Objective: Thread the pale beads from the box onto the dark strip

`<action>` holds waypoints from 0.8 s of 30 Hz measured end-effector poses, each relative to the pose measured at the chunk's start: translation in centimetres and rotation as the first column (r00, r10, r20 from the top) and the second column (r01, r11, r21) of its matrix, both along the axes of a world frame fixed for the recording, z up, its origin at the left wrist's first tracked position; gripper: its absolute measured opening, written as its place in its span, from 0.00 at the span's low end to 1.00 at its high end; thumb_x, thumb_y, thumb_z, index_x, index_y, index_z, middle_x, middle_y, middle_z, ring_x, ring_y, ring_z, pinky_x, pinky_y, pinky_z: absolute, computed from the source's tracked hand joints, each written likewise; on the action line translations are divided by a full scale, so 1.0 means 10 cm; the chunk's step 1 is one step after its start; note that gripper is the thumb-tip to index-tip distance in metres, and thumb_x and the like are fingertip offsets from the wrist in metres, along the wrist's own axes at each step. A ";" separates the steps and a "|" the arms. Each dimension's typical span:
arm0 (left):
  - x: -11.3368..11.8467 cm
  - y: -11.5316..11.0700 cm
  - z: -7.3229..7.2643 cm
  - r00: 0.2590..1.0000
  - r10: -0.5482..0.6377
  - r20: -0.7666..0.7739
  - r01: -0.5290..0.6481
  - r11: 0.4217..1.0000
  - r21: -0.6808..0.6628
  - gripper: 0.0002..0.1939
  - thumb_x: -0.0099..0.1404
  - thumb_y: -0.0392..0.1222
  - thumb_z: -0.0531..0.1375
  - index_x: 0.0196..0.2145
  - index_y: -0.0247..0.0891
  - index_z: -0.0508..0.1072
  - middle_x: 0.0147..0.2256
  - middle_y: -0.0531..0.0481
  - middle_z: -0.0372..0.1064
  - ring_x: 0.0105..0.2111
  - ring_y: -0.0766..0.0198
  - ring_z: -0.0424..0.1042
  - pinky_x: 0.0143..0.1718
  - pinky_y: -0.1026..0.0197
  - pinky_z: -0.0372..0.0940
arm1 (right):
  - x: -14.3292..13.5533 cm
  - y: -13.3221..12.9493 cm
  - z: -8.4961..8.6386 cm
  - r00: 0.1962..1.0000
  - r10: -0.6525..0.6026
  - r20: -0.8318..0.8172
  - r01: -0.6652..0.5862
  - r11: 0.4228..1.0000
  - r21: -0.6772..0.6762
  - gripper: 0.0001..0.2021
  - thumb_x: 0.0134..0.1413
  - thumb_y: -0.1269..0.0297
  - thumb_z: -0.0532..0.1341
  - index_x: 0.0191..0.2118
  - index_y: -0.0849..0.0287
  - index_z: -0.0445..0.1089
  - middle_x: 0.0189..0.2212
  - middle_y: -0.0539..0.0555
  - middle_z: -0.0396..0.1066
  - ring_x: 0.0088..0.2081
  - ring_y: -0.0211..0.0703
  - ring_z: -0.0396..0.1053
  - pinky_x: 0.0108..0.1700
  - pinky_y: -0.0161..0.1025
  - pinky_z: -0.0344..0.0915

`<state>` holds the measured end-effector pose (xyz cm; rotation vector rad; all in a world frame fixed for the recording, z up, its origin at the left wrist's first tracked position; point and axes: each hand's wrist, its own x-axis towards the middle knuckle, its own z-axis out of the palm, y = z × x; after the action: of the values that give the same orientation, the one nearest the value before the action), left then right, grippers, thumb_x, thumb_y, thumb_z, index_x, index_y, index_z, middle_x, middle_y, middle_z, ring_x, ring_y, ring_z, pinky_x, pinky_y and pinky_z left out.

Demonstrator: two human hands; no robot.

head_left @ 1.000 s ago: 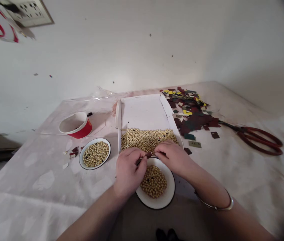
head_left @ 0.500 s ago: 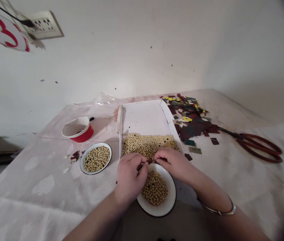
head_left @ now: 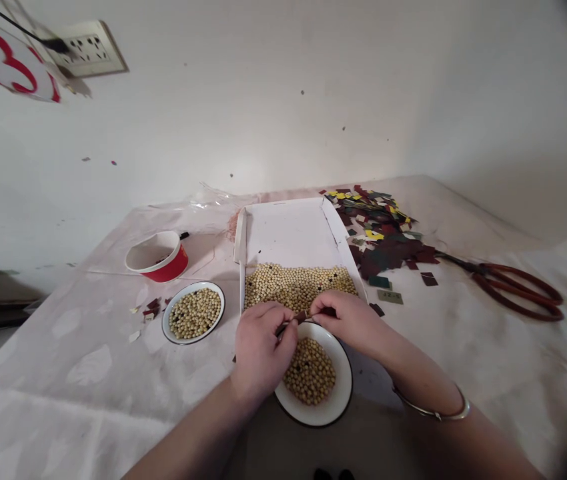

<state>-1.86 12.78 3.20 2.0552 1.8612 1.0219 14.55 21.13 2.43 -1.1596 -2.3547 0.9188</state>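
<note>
Your table [head_left: 463, 353] is crowded: a red paper cup [head_left: 157, 256] sits far left near the wall; a small bowl of beans [head_left: 193, 313] lies between that cup and the white box tray [head_left: 288, 233]; the tray's near half is packed with beans [head_left: 296, 285], dark ones mixed in; a heap of coloured card scraps [head_left: 381, 233] spreads just right of the tray; red-handled scissors [head_left: 511, 287] lie well right of the scraps; a few loose scraps [head_left: 148, 308] sit left of the small bowl. Right under your hands is a white bowl of beans [head_left: 316, 377], its far rim touching or just beside the tray's open end; cannot tell which. Your left hand [head_left: 261, 347] covers the bowl's left rim, fingers curled and pinched on a thin dark stick [head_left: 288, 323]; your right hand [head_left: 351, 320] comes in from the right, fingertips closed on the same stick's other end over the bowl's far rim; a metal bangle [head_left: 433, 410] rings your right forearm.
</note>
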 end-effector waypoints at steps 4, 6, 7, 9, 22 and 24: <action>0.00 0.00 0.00 1.000 0.003 0.006 -0.003 1.000 -0.008 0.06 0.60 0.34 0.55 0.27 0.39 0.69 0.28 0.50 0.69 0.32 0.61 0.68 0.34 0.59 0.61 | -0.01 -0.01 -0.01 0.999 -0.022 -0.049 0.024 0.999 0.036 0.04 0.47 0.72 0.57 0.26 0.57 0.67 0.27 0.49 0.69 0.30 0.38 0.65 0.32 0.36 0.58; 0.00 0.00 0.00 1.000 0.006 0.014 -0.006 1.000 -0.014 0.06 0.60 0.34 0.55 0.26 0.39 0.69 0.27 0.50 0.69 0.32 0.61 0.68 0.34 0.59 0.61 | -0.02 -0.03 0.00 0.992 -0.051 -0.117 0.056 0.998 0.038 0.04 0.47 0.72 0.56 0.28 0.57 0.66 0.27 0.50 0.69 0.30 0.39 0.65 0.32 0.36 0.59; 0.00 0.00 0.00 1.000 0.008 0.020 -0.008 1.000 -0.017 0.06 0.60 0.34 0.55 0.26 0.39 0.69 0.28 0.50 0.70 0.32 0.61 0.68 0.34 0.59 0.61 | -0.02 -0.03 0.01 0.985 -0.069 -0.157 0.075 0.997 0.034 0.04 0.48 0.71 0.56 0.30 0.57 0.66 0.28 0.50 0.69 0.30 0.39 0.65 0.32 0.37 0.60; 0.00 -0.01 -0.01 0.999 0.009 0.037 -0.008 1.000 -0.021 0.06 0.60 0.35 0.55 0.27 0.39 0.69 0.28 0.50 0.70 0.32 0.61 0.68 0.35 0.59 0.61 | -0.02 -0.05 0.05 0.967 -0.101 -0.235 0.112 0.993 0.037 0.04 0.49 0.70 0.56 0.31 0.57 0.66 0.29 0.51 0.69 0.31 0.39 0.66 0.34 0.37 0.61; -0.01 0.00 0.01 0.995 -0.019 0.099 0.021 1.000 -0.016 0.06 0.62 0.36 0.55 0.29 0.38 0.71 0.30 0.49 0.71 0.34 0.61 0.68 0.36 0.60 0.61 | -0.14 -0.25 0.11 0.968 0.089 -0.233 -0.016 0.954 0.300 0.06 0.53 0.73 0.59 0.29 0.57 0.64 0.29 0.49 0.66 0.37 0.40 0.62 0.41 0.38 0.58; -0.01 0.01 0.00 0.994 -0.021 0.109 0.023 1.000 -0.012 0.06 0.62 0.37 0.55 0.29 0.38 0.71 0.30 0.49 0.70 0.34 0.61 0.67 0.36 0.60 0.61 | -0.14 -0.23 0.09 0.971 0.085 -0.225 -0.007 0.946 0.324 0.06 0.53 0.73 0.59 0.28 0.57 0.64 0.29 0.49 0.66 0.37 0.40 0.61 0.41 0.39 0.58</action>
<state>-2.00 12.89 3.18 1.9662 1.7834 1.0900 13.19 18.78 3.28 -0.8203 -2.2370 0.6152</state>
